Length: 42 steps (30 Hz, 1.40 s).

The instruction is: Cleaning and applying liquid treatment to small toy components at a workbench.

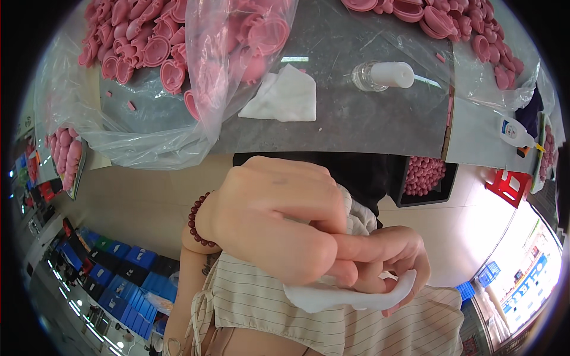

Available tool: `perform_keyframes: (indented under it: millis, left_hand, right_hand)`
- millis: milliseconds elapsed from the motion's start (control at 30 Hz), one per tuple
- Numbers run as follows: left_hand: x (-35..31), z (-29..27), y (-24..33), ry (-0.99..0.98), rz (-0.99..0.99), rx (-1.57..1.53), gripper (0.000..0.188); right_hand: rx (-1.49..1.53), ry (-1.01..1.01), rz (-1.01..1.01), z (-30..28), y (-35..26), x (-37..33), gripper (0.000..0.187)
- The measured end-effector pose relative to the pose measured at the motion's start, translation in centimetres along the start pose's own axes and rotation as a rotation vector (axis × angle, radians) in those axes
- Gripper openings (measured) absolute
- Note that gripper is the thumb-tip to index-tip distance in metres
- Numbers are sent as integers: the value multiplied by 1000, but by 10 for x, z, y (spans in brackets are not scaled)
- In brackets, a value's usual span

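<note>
My left hand, with a dark red bead bracelet at the wrist, is back up with its fingers curled in. Whatever its fingertips hold is hidden beneath it. Against it, at the right, my right hand is bent round a thin white wipe, which hangs below the fingers and reaches under my left hand. Both hands are over my lap, in front of the table edge. A folded white cloth lies on the grey table. Right of it, a clear bottle with a white cap is on its side.
Pink moulded parts fill a clear plastic bag at the far left. More pink parts are heaped far right, near a white squeeze bottle. Below the table edge stands a dark bin of pink pieces, and right of it a red stool.
</note>
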<state>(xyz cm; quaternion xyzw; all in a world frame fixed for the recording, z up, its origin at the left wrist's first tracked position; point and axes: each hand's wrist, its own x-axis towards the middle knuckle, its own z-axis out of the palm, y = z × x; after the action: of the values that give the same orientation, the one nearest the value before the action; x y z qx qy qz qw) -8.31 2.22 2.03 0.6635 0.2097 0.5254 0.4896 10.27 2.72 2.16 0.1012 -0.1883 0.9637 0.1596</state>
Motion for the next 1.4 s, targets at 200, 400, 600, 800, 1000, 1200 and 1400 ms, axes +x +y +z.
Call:
perform_keyframes:
  millis: [200, 400, 600, 800, 1000, 1200, 1400]
  left_hand:
    - [5, -4, 3, -77, -26, -18, 38]
    - [7, -4, 3, -52, -29, -105, 37]
    - [-2, -2, 1, -37, -48, -138, 39]
    - [11, -9, 4, -176, -185, -155, 34]
    - [1, -1, 3, 28, -47, -104, 28]
    - [-5, -1, -3, -14, -33, -78, 31]
    - [3, -3, -1, -15, -30, -113, 34]
  right_hand:
    - [94, 72, 129, 4, -3, -5, 88]
    - [173, -22, 76, -2, 3, -2, 88]
    - [109, -46, 105, -1, 1, -1, 87]
    - [257, -161, 2, -11, 1, -3, 90]
    - [459, -31, 262, 0, -12, -3, 93]
    - [544, 106, 118, 12, -2, -8, 94]
    - [536, -147, -127, -3, 13, -7, 94]
